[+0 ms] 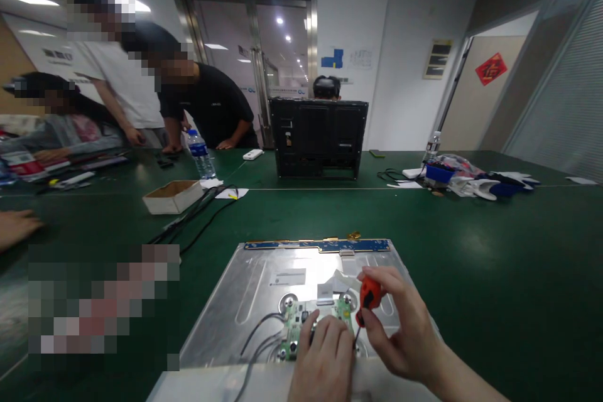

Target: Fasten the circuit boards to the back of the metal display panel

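The right hand (405,333) is gripping an orange screwdriver (370,294) just right of the circuit board (296,320). The left hand (325,358) is resting unclenched on that board.

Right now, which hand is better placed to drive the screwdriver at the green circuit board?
Probably the right hand: it grips the orange screwdriver, whose tip points down at the right edge of the green circuit board. The left hand lies on the board and holds no tool.
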{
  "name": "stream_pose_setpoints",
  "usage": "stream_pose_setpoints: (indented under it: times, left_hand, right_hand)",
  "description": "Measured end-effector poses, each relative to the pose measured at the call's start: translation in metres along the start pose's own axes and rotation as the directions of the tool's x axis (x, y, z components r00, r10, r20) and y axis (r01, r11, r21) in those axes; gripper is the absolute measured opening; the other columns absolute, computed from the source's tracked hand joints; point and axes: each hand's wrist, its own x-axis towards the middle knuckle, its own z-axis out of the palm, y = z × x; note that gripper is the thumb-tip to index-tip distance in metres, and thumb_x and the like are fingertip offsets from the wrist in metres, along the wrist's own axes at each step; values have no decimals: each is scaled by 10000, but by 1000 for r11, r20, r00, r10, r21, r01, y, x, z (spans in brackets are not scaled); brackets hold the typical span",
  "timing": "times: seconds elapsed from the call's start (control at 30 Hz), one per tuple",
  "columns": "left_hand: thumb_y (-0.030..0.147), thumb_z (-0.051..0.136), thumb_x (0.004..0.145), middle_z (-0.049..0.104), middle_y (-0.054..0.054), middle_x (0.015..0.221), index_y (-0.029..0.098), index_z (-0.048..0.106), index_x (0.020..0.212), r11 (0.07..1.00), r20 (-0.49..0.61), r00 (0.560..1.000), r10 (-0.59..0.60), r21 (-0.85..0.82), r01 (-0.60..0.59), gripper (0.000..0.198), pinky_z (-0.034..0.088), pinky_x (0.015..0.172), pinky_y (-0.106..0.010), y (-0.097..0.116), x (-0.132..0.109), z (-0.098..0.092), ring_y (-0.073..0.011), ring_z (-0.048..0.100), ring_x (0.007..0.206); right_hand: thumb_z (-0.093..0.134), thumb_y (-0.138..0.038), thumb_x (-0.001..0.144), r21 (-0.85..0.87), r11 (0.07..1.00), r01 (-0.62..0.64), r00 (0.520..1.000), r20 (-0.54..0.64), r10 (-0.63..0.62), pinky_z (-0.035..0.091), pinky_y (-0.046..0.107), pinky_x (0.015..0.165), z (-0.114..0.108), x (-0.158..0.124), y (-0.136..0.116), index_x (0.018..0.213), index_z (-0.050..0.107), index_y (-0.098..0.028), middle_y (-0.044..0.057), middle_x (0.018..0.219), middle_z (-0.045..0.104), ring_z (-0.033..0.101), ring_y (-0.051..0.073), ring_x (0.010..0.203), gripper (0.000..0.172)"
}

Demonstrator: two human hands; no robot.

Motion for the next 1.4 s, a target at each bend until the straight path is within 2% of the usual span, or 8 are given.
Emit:
stream_pose_setpoints:
  times: [0.23, 0.43, 0.67, 0.87, 1.0, 1.17, 1.27, 1.4]
  left_hand:
    - [51, 293, 1017, 672, 9, 809, 213, 598, 851, 1000, -23, 999, 25, -15, -25, 383, 294, 1077, -368, -3, -1, 2, -185, 641, 875]
    - [37, 311, 1003, 683, 2, 816, 207, 620, 901, 1000, -23, 1000, 21, -21, -22, 368, 304, 1075, -380, -2, -1, 2, -187, 640, 860]
    - [45, 359, 995, 679, 2, 823, 210, 607, 905, 1000, -24, 1000, 14, -6, -14, 311, 324, 1079, -384, -2, -3, 3, -191, 651, 862]
    - [65, 312, 1021, 693, 1, 835, 205, 622, 911, 1000, -53, 998, 15, -7, -16, 358, 310, 1085, -375, -3, -3, 5, -185, 657, 852]
    - [41, 305, 1008, 697, 0, 824, 208, 617, 887, 1000, -51, 998, 25, 18, -24, 375, 309, 1079, -375, -4, -3, 6, -185, 660, 856]
    - [8, 346, 970, 696, 12, 821, 214, 610, 883, 999, -33, 999, 37, 17, -36, 345, 341, 1060, -374, -5, -4, 6, -175, 663, 841]
    - [17, 364, 969, 693, 10, 817, 213, 605, 878, 999, -33, 999, 39, 16, -38, 324, 361, 1048, -371, -5, -4, 4, -176, 661, 828]
    - [49, 418, 968, 678, 7, 811, 213, 604, 885, 998, -10, 999, 48, 39, -47, 261, 368, 1050, -379, -5, -4, 3, -187, 662, 829]
  right_hand:
    - [597, -204, 941, -62, 998, -30, 999, -19, 29, 577, 267, 554, 4, 0, 5, 1324, 498, -217, 48, 907, 607, 627, 168, 682, 395]
    - [514, -84, 893, -44, 999, -10, 1000, 4, 10, 556, 270, 522, 5, -2, 1, 1424, 396, -188, 27, 816, 645, 618, 167, 612, 554]
    - [525, -131, 902, 43, 999, -7, 1000, 11, 6, 564, 286, 548, 5, -3, 4, 1352, 403, -199, 23, 798, 621, 630, 189, 669, 472]
    - [545, -213, 971, -79, 997, 25, 1000, 0, -25, 579, 289, 563, 4, -3, 4, 1321, 490, -228, 43, 851, 628, 655, 199, 728, 355]
    - [535, -151, 932, -104, 994, 26, 1000, 6, -25, 583, 285, 552, 4, -3, 1, 1353, 504, -198, 66, 879, 651, 661, 194, 713, 425]
    - [501, -17, 807, 21, 1000, 18, 999, -30, -17, 596, 272, 570, 4, 0, 0, 1383, 444, -193, 81, 933, 702, 693, 194, 744, 606]
    - [501, -22, 815, 66, 997, 26, 999, -26, -24, 616, 290, 623, 5, -1, 2, 1338, 464, -201, 92, 963, 712, 718, 212, 821, 554]
    - [560, -141, 894, 49, 999, 9, 999, -43, -7, 623, 306, 639, 8, -9, 7, 1325, 435, -215, 77, 931, 712, 715, 203, 763, 455]
